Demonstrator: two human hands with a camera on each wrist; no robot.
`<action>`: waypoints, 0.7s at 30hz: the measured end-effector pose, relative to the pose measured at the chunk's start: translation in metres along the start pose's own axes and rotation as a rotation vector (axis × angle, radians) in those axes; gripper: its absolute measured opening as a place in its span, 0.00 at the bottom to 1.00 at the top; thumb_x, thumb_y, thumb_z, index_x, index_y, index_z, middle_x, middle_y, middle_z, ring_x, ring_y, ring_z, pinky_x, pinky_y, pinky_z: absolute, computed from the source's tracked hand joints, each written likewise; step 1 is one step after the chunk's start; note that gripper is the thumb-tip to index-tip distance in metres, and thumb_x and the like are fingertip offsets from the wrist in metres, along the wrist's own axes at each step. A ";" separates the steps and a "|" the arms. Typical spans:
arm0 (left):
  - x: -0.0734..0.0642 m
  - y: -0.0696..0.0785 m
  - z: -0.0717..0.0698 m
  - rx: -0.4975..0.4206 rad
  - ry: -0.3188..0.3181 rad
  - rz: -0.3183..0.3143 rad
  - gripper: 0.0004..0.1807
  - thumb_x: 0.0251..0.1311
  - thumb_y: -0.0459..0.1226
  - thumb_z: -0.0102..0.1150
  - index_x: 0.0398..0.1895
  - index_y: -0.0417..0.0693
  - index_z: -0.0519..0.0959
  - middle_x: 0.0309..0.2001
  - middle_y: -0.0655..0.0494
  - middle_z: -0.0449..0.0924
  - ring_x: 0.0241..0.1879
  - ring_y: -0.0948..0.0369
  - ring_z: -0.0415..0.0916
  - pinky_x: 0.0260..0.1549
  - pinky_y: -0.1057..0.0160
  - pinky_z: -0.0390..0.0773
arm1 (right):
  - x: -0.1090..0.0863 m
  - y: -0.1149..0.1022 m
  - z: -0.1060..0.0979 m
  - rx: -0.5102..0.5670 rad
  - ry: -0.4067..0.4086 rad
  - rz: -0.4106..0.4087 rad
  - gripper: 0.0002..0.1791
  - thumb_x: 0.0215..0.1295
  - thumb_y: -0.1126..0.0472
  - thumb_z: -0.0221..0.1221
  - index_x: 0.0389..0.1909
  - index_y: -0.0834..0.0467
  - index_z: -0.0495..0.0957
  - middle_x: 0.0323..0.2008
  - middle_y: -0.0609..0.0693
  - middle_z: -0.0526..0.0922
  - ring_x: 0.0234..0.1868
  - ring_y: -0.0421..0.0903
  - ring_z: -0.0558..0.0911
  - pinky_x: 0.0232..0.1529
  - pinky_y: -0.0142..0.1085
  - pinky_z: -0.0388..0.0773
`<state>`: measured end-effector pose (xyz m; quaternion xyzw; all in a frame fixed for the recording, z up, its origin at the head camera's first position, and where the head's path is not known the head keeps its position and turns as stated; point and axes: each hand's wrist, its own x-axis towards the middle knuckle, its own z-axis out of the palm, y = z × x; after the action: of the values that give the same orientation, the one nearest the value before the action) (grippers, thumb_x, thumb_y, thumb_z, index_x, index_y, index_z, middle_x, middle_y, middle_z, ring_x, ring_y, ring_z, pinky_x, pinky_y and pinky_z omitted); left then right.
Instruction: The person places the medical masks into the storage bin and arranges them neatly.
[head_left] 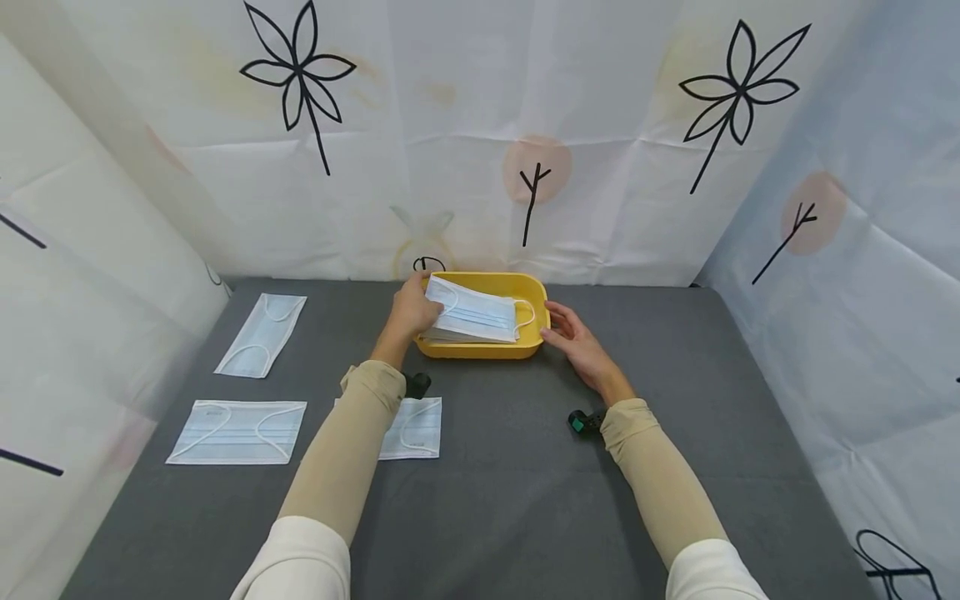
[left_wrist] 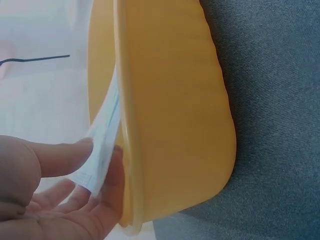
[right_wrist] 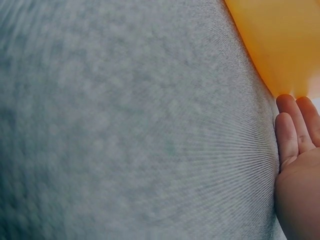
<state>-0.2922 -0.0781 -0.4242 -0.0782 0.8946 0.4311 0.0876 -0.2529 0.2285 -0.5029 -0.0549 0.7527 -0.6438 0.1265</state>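
On the dark grey, fabric-covered worktop [head_left: 510, 517], nearest the person, a pale blue pleated face mask with white ear loops [head_left: 420, 433] lies on the near side of the left hand [head_left: 415, 310], partly hidden by that arm. Another flat blue mask [head_left: 240, 433] lies to that hand's left and nearer the person; a third, slanted mask [head_left: 262, 335] lies well apart to its left. Farther out, the left hand pinches the left end of the top mask [head_left: 480, 308] between thumb and fingers, over a stack inside the yellow, rounded rectangular plastic tray [head_left: 480, 352]. The right hand [head_left: 579, 343] is loosely spread, grasping nothing, its slightly bent fingertips touching the tray's right end. Beyond both hands hangs a white, plant-printed cloth [head_left: 450, 108].
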 end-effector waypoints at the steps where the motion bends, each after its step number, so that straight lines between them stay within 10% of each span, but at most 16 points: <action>1: 0.000 0.000 0.000 -0.003 0.010 0.007 0.40 0.68 0.31 0.58 0.81 0.51 0.54 0.76 0.41 0.65 0.75 0.45 0.62 0.72 0.45 0.69 | 0.000 0.000 0.000 0.002 -0.003 -0.003 0.35 0.76 0.53 0.58 0.79 0.46 0.56 0.81 0.54 0.56 0.82 0.56 0.55 0.80 0.58 0.51; 16: -0.005 -0.006 -0.003 0.024 0.100 0.130 0.36 0.70 0.30 0.51 0.80 0.49 0.56 0.74 0.45 0.66 0.60 0.43 0.74 0.54 0.46 0.77 | 0.002 0.000 0.000 0.023 -0.017 -0.012 0.36 0.76 0.55 0.57 0.80 0.48 0.54 0.81 0.55 0.55 0.81 0.57 0.56 0.80 0.57 0.52; 21: -0.008 -0.009 -0.005 0.105 0.104 0.249 0.37 0.72 0.37 0.57 0.80 0.45 0.55 0.75 0.41 0.65 0.70 0.41 0.65 0.67 0.43 0.70 | 0.001 0.000 -0.001 0.017 -0.015 -0.011 0.37 0.76 0.54 0.57 0.80 0.48 0.54 0.81 0.56 0.55 0.81 0.57 0.55 0.80 0.58 0.51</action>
<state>-0.2824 -0.0868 -0.4265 0.0157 0.9222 0.3864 -0.0090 -0.2545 0.2293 -0.5030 -0.0629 0.7461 -0.6502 0.1292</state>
